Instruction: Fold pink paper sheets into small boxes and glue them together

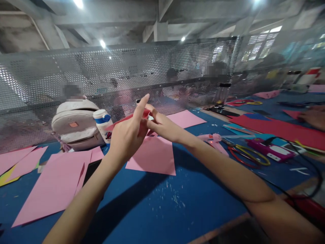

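1. Blue worktop [157, 203] spreads below the grip; a pink sheet [152, 156] lies flat directly under it.
2. Left hand [128, 135] and right hand [165, 127] meet above it, both pinching a red paper piece [118, 123].
3. Probably mid-fold, though the fingertips are partly hidden. A crease calls for aligned edges.

Worktop: blue worktop [157, 203], sprinkled with small white paper scraps [175, 198] towards the front.
Centre: a pink sheet [152, 156] lies flat; a second pink sheet [186, 118] lies further back.
Left: overlapping pink sheets [50, 189]; behind them stand a white bag [74, 125] and a white bottle [103, 123] with a blue cap.
Right: a pink glue gun [213, 139], scissors [248, 156] with yellow and red loops, a magenta device [270, 150], a long red sheet [279, 128].
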A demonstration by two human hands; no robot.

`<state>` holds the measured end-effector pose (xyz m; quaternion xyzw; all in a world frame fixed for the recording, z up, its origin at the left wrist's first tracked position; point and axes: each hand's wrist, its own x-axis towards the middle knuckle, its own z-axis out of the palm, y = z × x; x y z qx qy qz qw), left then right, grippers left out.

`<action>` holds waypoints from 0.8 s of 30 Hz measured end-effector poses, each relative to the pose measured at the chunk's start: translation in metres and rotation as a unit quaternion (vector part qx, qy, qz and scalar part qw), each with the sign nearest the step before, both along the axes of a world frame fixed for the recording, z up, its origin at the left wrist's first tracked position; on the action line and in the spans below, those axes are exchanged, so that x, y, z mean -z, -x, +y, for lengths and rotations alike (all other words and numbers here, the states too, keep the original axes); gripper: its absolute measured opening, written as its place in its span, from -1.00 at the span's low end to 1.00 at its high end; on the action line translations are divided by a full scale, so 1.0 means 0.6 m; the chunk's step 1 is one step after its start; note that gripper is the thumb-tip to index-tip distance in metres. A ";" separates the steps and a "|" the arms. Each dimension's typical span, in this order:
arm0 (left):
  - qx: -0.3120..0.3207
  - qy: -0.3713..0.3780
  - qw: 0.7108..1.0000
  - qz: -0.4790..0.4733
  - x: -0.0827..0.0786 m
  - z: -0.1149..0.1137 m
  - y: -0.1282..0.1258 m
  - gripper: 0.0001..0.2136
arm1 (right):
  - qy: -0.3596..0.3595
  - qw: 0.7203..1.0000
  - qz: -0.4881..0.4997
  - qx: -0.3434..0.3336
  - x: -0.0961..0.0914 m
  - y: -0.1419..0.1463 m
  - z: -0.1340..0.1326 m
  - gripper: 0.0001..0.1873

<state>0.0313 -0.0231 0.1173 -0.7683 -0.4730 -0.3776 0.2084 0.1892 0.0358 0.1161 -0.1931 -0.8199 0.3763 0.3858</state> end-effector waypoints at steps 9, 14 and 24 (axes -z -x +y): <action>0.212 0.213 0.951 0.069 0.015 -0.030 0.034 -0.30 | 0.230 0.973 0.020 0.013 0.063 -0.068 0.012 -0.49; 0.188 0.121 0.972 0.079 0.060 -0.010 0.058 -0.30 | 0.306 0.950 -0.035 0.046 0.119 -0.118 0.001 -0.49; 0.122 0.213 0.944 -0.220 0.239 0.055 0.107 -0.15 | 0.257 0.952 -0.087 0.139 0.199 -0.130 0.036 -0.54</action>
